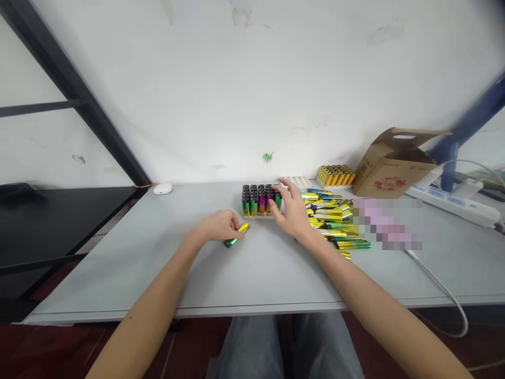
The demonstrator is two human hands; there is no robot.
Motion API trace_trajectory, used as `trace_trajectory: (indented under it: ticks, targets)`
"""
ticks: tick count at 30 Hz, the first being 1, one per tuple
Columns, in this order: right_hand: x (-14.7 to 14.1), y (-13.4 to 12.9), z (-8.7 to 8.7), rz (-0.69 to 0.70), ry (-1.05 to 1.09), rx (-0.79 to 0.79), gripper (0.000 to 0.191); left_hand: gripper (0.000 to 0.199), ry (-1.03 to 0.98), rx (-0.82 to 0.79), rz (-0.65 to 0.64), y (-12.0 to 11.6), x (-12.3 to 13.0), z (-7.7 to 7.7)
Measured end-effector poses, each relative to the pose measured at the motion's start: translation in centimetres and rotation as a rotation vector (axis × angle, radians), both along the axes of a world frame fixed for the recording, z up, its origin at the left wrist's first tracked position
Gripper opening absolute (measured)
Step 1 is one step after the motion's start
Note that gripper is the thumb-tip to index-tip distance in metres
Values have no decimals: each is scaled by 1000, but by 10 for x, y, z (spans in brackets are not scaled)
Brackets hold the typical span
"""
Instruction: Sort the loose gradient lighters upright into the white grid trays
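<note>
Fingers of my left hand (223, 225) are closed round a green and yellow lighter-like tube (244, 228), low over the grey table or resting on it. Near the wall stands a block of upright black-topped tubes (254, 202) in green, yellow and purple, in a pale holder. My right hand (291, 209) is at the right end of that block, fingers spread apart, its thumb and fingertips near or touching the end tubes. Just right of my right hand lies a loose pile of shiny yellow, green and blue tubes (335, 217).
Behind the pile are a white holder with holes (295, 182) and a tray of orange tubes (336, 176). An open cardboard box (389, 168), a white power strip (453, 205) and a cable (437, 284) are at right. A white case (163, 188) lies at left.
</note>
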State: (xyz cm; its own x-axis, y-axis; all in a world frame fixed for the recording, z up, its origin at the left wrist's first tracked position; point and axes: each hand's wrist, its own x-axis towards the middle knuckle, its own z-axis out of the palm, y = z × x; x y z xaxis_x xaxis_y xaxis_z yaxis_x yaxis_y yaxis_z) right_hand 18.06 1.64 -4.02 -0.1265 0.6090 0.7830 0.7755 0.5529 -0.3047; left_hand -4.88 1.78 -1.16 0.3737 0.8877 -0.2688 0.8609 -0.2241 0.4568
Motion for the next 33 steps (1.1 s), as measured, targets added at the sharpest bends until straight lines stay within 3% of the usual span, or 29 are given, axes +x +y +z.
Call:
trace_trajectory:
  ticks: [6,12,18,23,28,33]
  targets:
    - [2,0,0,23,50,-24,33,19,-1,211,177,8,-12,-3]
    - [1,-2,1,42,55,-16,31,38,-400,174,325,12,-21,0]
    - [1,-3,4,62,92,-17,44,21,-677,186,408,13,-11,7]
    - [3,-2,2,68,114,-30,47,26,-891,150,494,17,-12,10]
    - [3,-1,1,84,104,-32,44,40,-902,302,479,21,-14,4]
    - [2,-3,3,107,105,-43,43,34,-784,350,514,21,-13,3]
